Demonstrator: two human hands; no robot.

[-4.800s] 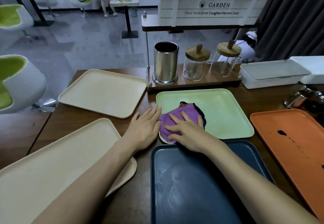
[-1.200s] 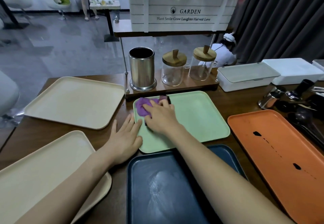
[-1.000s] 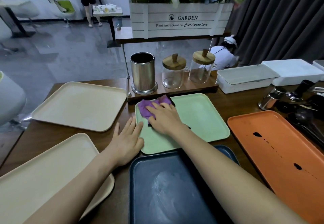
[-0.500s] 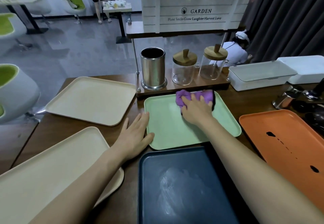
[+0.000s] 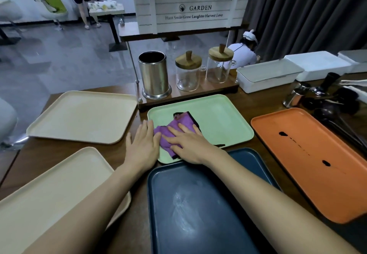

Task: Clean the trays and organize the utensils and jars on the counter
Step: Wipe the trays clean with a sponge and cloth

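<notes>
A light green tray [image 5: 220,118] lies in the middle of the wooden counter. My right hand [image 5: 190,144] presses flat on a purple cloth [image 5: 174,128] at the tray's near left corner. My left hand [image 5: 144,146] lies flat with fingers spread against the tray's left rim. A small dark streak [image 5: 219,145] shows near the tray's front edge. A steel utensil holder [image 5: 154,74] and two glass jars with wooden lids [image 5: 188,73] [image 5: 219,64] stand on a wooden rack behind the tray.
Two beige trays [image 5: 83,114] [image 5: 49,194] lie to the left, a dark blue tray [image 5: 198,204] in front, and an orange tray [image 5: 309,158] with dark spots to the right. White boxes [image 5: 268,76] and dark utensils [image 5: 333,98] sit far right. A planter crate [image 5: 190,9] stands overhead.
My right hand has dragged the purple cloth from the tray's far middle back to its near left corner. My left hand has stayed at the left rim.
</notes>
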